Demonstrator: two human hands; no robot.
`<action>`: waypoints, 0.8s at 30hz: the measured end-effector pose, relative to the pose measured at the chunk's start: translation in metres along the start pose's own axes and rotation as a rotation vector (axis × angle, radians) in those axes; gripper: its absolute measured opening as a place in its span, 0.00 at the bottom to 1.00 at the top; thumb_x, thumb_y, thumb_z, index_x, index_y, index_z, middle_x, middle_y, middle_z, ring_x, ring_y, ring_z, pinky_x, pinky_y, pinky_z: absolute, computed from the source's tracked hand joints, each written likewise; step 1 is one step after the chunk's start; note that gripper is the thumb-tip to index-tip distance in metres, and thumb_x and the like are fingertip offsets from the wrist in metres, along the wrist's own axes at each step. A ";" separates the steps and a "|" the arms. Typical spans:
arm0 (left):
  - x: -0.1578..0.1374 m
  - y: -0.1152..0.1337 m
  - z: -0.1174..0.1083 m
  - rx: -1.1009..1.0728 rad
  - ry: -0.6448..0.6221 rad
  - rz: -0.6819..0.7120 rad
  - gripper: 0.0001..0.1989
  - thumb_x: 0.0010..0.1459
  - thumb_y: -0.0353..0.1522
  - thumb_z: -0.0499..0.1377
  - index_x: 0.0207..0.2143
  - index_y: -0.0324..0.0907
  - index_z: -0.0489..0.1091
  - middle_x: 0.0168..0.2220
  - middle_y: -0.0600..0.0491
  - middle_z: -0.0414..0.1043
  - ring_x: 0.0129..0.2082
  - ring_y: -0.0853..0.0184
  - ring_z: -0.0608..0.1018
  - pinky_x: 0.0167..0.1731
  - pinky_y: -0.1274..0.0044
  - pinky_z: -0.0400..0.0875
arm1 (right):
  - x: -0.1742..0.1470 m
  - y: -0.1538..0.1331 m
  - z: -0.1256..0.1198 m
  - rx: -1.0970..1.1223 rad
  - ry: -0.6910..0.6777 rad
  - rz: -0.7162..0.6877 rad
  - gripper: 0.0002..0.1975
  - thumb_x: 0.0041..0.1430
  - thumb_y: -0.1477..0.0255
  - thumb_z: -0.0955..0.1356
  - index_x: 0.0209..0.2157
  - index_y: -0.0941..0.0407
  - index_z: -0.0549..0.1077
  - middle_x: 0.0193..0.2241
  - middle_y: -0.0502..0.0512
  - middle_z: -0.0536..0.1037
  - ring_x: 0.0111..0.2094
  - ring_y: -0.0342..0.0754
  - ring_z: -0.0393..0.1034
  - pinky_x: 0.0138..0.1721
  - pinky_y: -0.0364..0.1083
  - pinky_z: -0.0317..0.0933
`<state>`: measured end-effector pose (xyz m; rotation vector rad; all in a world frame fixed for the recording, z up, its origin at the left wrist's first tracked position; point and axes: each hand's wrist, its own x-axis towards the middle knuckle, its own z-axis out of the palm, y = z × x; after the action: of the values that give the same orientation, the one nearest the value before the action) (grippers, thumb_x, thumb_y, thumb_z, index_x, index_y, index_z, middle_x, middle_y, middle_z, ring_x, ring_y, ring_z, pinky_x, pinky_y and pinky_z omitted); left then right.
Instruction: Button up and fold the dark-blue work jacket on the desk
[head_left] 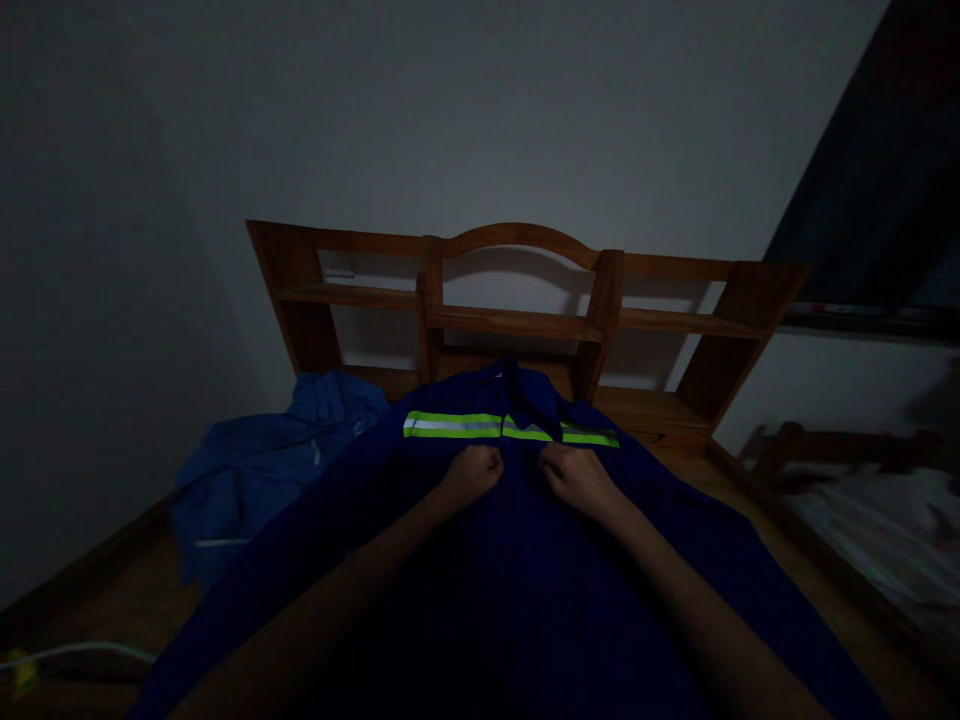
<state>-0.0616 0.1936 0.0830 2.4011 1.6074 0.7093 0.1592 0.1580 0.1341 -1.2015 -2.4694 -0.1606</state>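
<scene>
Before the wooden headboard (517, 322) at the far side, the dark blue jacket (525, 560) lay spread centrally; your right hand (576, 477) pinched its front edge, your left hand (472, 474) curled nearby, its grip unclear

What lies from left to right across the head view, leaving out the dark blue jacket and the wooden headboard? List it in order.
Small yellow item → lighter blue cloth → left hand → right hand → pale cloth at the right edge.
</scene>
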 end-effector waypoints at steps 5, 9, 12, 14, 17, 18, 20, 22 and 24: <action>-0.021 -0.002 0.020 -0.215 -0.034 0.018 0.12 0.56 0.36 0.52 0.34 0.40 0.72 0.33 0.52 0.70 0.30 0.71 0.70 0.31 0.81 0.60 | -0.010 -0.014 0.036 0.345 -0.093 0.014 0.11 0.53 0.80 0.59 0.30 0.55 0.71 0.31 0.47 0.71 0.33 0.39 0.65 0.37 0.40 0.52; -0.024 -0.015 0.018 -0.448 -0.115 0.183 0.13 0.56 0.39 0.54 0.37 0.42 0.74 0.35 0.53 0.69 0.33 0.72 0.70 0.35 0.82 0.61 | -0.018 -0.007 0.048 0.538 -0.100 0.054 0.16 0.53 0.82 0.58 0.33 0.53 0.74 0.34 0.45 0.72 0.35 0.38 0.65 0.40 0.39 0.54; -0.024 -0.016 0.017 -0.493 -0.155 0.252 0.15 0.53 0.40 0.58 0.39 0.42 0.73 0.35 0.52 0.69 0.33 0.73 0.70 0.34 0.83 0.61 | -0.019 -0.004 0.045 0.547 -0.111 0.050 0.17 0.55 0.80 0.59 0.36 0.51 0.75 0.35 0.45 0.71 0.35 0.38 0.66 0.39 0.40 0.55; -0.024 -0.014 0.016 -0.495 -0.163 0.256 0.14 0.51 0.39 0.60 0.39 0.41 0.72 0.35 0.53 0.69 0.32 0.73 0.70 0.33 0.82 0.61 | -0.019 -0.003 0.045 0.553 -0.123 0.042 0.18 0.55 0.80 0.59 0.38 0.50 0.75 0.36 0.46 0.71 0.36 0.38 0.65 0.38 0.40 0.55; -0.025 -0.008 0.017 -0.503 -0.166 0.173 0.12 0.49 0.36 0.61 0.36 0.40 0.71 0.34 0.54 0.70 0.32 0.73 0.69 0.32 0.82 0.61 | -0.019 -0.003 0.046 0.564 -0.127 0.034 0.19 0.56 0.80 0.59 0.40 0.49 0.75 0.36 0.46 0.71 0.35 0.38 0.65 0.36 0.40 0.56; -0.026 -0.006 0.017 -0.509 -0.164 0.136 0.12 0.49 0.36 0.61 0.35 0.40 0.71 0.33 0.55 0.70 0.31 0.73 0.69 0.32 0.82 0.61 | -0.019 -0.004 0.046 0.565 -0.126 0.032 0.19 0.56 0.79 0.59 0.41 0.49 0.75 0.36 0.46 0.70 0.35 0.38 0.65 0.36 0.40 0.56; -0.028 -0.004 0.017 -0.521 -0.153 0.076 0.11 0.47 0.35 0.62 0.34 0.39 0.71 0.32 0.56 0.71 0.31 0.73 0.69 0.31 0.82 0.61 | -0.019 -0.004 0.047 0.567 -0.116 0.025 0.18 0.55 0.79 0.60 0.42 0.48 0.75 0.36 0.46 0.70 0.35 0.38 0.65 0.36 0.40 0.57; -0.029 -0.003 0.017 -0.528 -0.141 0.019 0.10 0.47 0.34 0.62 0.32 0.38 0.70 0.30 0.55 0.71 0.30 0.73 0.70 0.30 0.82 0.62 | -0.018 -0.005 0.047 0.573 -0.093 0.020 0.18 0.55 0.79 0.61 0.43 0.48 0.74 0.37 0.46 0.70 0.35 0.38 0.65 0.36 0.40 0.57; -0.029 -0.003 0.019 -0.549 -0.133 -0.039 0.10 0.45 0.33 0.62 0.31 0.37 0.71 0.29 0.54 0.70 0.29 0.72 0.71 0.29 0.82 0.62 | -0.018 -0.006 0.047 0.583 -0.058 0.019 0.18 0.54 0.78 0.61 0.43 0.48 0.74 0.38 0.47 0.70 0.36 0.38 0.65 0.36 0.39 0.58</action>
<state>-0.0643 0.1710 0.0572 1.9675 1.2060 0.8330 0.1506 0.1536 0.0847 -0.9748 -2.3035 0.5684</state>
